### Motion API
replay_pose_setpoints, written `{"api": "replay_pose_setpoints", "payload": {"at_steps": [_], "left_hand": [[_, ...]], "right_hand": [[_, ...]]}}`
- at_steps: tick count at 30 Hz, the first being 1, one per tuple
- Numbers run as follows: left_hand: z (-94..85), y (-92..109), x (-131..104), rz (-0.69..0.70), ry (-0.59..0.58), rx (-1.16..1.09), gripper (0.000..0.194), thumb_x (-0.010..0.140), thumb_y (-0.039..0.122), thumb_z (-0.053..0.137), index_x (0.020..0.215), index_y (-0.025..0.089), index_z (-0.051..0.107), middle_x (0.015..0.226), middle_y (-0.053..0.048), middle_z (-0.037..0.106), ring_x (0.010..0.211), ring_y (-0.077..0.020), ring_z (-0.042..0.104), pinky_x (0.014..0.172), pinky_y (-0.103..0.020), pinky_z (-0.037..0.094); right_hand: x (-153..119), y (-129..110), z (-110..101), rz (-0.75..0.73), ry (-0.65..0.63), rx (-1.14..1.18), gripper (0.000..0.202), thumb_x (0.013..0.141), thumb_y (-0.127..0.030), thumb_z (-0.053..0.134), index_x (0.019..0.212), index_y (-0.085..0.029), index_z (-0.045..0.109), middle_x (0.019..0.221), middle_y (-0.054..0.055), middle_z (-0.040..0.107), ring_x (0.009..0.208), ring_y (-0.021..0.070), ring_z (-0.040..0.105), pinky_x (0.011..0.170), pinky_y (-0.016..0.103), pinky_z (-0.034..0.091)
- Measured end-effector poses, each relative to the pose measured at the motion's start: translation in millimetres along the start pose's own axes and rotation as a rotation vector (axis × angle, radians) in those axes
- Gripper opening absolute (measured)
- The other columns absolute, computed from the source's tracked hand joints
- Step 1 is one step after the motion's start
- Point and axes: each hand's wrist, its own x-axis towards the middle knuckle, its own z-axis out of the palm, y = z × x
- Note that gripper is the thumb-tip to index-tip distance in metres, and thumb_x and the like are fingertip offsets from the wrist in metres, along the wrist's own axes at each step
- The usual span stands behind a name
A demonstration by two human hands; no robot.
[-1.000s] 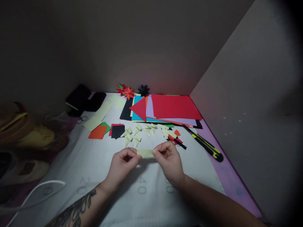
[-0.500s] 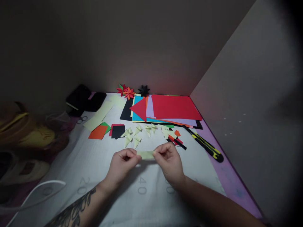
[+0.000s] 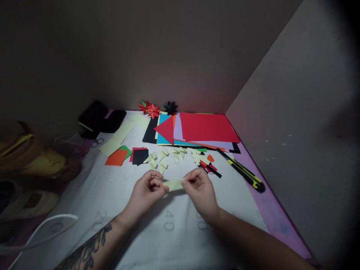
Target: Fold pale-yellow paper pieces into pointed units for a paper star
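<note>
A small pale yellow-green paper strip point(image 3: 174, 185) is stretched between my two hands, just above the white sheet. My left hand point(image 3: 149, 189) pinches its left end between thumb and fingers. The right end is pinched by my right hand point(image 3: 200, 191). Beyond the hands lie several folded pale paper pieces point(image 3: 164, 154). To their left is a stack of black squares point(image 3: 140, 156), with an orange paper point(image 3: 116, 157) farther left. Paper scraps point(image 3: 206, 161) lie beyond my right hand.
A black and yellow cutter point(image 3: 246, 174) lies at the right. Red paper point(image 3: 209, 127) tops a stack of coloured sheets at the back, near a black paper star point(image 3: 171, 108) and an orange one point(image 3: 153, 111). Scissors point(image 3: 98, 142) and a white cable point(image 3: 42, 228) are at left.
The strip has tilted slightly, its left end a little lower. My left hand's fingers have lifted and spread a little, while my right hand has hardly moved.
</note>
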Motion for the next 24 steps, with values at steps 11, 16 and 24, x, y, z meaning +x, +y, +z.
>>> {"api": "replay_pose_setpoints", "payload": {"at_steps": [11, 16, 24], "left_hand": [[6.4, -3.2, -1.8, 0.086, 0.039, 0.025, 0.027, 0.07, 0.025, 0.07, 0.092, 0.016, 0.056, 0.067, 0.003, 0.061, 0.06, -0.0098, 0.055, 0.059, -0.021, 0.042], [9.9, -5.2, -2.4, 0.131, 0.101, -0.011, 0.028, 0.07, 0.024, 0.071, 0.092, 0.018, 0.055, 0.071, 0.002, 0.063, 0.064, -0.0103, 0.057, 0.062, -0.021, 0.044], [12.8, -3.8, -4.8, 0.101, 0.088, -0.013, 0.024, 0.07, 0.026, 0.07, 0.087, 0.018, 0.053, 0.066, 0.005, 0.058, 0.058, -0.0093, 0.053, 0.056, -0.02, 0.04]], "right_hand": [[-4.3, 0.8, 10.9, 0.09, -0.168, 0.216, 0.04, 0.07, -0.023, 0.072, 0.103, -0.025, 0.049, 0.097, 0.002, 0.06, 0.084, 0.0163, 0.059, 0.069, 0.027, 0.049], [-11.6, 11.6, 21.0, 0.262, -0.305, 0.124, 0.023, 0.077, -0.031, 0.068, 0.096, -0.021, 0.06, 0.09, 0.004, 0.067, 0.085, 0.0188, 0.063, 0.079, 0.033, 0.05], [-10.7, 12.4, 24.8, 0.262, -0.194, 0.134, 0.016, 0.076, -0.029, 0.068, 0.09, -0.021, 0.064, 0.087, 0.003, 0.068, 0.082, 0.0191, 0.063, 0.072, 0.03, 0.05]]}}
